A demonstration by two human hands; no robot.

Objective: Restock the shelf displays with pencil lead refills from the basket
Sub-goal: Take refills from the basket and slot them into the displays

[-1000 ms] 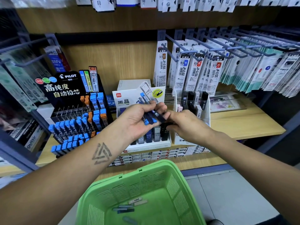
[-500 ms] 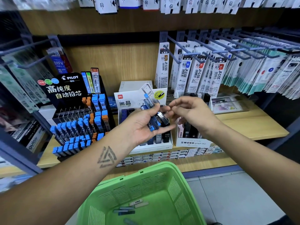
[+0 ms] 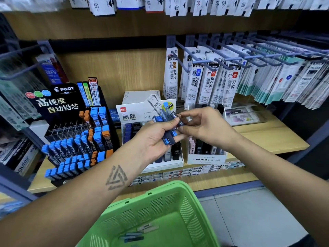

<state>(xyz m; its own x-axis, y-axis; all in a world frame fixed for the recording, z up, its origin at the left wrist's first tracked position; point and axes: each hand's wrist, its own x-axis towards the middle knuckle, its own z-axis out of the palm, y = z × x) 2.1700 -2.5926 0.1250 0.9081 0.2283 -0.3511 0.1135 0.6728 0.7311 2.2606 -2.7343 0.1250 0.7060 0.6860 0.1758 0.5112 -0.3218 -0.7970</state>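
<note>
Shelf displays ahead: left hand [image 3: 156, 138] grips the refill bundle [image 3: 169, 125]; right hand [image 3: 204, 129] pinches one dark case [image 3: 180, 122], so draw it out straight.

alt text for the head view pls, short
The left hand grips a bunch of lead refill cases while the right hand pinches a dark one from it, before shelf displays. A green basket below holds several more.

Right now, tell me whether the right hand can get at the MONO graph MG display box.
Probably yes. The right hand hovers just above the MONO graph MG display box, nothing between them, though its fingers pinch a dark lead refill case.
</note>
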